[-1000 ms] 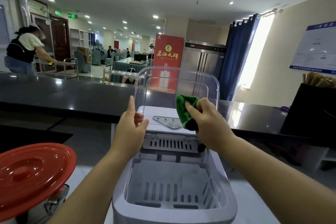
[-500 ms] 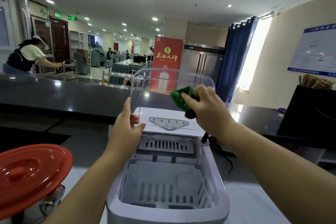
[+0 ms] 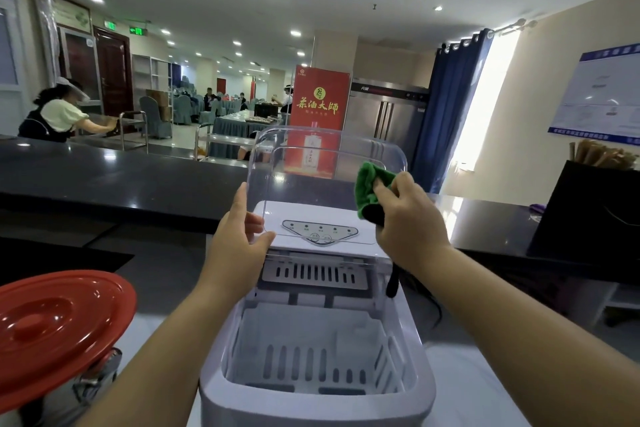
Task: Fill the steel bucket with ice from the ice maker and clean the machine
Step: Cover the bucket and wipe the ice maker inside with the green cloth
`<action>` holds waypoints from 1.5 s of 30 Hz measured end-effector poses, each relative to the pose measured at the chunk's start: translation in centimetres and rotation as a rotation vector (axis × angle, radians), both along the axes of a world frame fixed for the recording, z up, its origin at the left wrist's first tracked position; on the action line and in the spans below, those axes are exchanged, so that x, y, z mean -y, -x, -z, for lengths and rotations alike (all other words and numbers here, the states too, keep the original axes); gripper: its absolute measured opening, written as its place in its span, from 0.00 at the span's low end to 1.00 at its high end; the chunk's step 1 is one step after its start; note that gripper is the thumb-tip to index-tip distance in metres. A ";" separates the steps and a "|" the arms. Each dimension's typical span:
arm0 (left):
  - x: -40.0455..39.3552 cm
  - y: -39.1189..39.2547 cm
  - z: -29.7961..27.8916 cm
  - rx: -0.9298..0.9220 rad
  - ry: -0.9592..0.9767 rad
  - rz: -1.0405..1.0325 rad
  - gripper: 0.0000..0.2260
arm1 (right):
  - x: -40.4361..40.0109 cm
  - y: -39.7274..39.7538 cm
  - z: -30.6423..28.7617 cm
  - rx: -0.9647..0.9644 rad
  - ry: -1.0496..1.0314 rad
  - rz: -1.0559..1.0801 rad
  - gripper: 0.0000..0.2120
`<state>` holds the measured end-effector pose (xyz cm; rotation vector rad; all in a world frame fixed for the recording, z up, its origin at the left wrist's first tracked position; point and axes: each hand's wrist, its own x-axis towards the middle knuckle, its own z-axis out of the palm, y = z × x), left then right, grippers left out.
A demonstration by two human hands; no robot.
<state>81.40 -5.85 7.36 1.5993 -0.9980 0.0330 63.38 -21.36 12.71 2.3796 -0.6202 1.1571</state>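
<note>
Meanwhile the right hand point(image 3: 410, 218) is clutching the green cloth point(image 3: 371, 191) against the raised clear lid point(image 3: 325, 163) of the ice maker point(image 3: 311, 388), while the left hand point(image 3: 239, 243), fingers straight, is steadying the lid's left edge.

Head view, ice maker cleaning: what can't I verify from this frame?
- Steel bucket: the red lid covers it and the frame edge cuts it off, so any ice inside is hidden.
- Control panel: labels too small to read.
- Left hand: its fingers sit behind the clear lid, so the grip is unclear.
- Green cloth: partly hidden inside the right hand.
</note>
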 end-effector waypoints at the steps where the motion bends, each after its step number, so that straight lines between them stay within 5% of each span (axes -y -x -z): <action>1: 0.0 0.0 0.0 -0.001 -0.002 0.000 0.36 | -0.5 0.2 0.7 -0.021 -0.011 -0.002 0.20; 9: -0.1 0.0 0.1 0.009 0.010 0.001 0.37 | -2.6 1.0 2.6 -0.238 0.123 -0.123 0.21; 15: -0.2 0.1 0.1 -0.001 0.011 0.004 0.36 | -1.3 0.6 -0.5 -0.150 0.127 -0.031 0.23; 25: -0.3 0.0 0.2 -0.035 0.033 0.017 0.36 | -0.9 -0.2 -4.3 0.026 -0.057 0.171 0.21; 45: -1.4 0.3 0.0 -0.090 0.062 0.088 0.32 | -5.7 2.2 1.2 -0.297 -0.343 0.380 0.11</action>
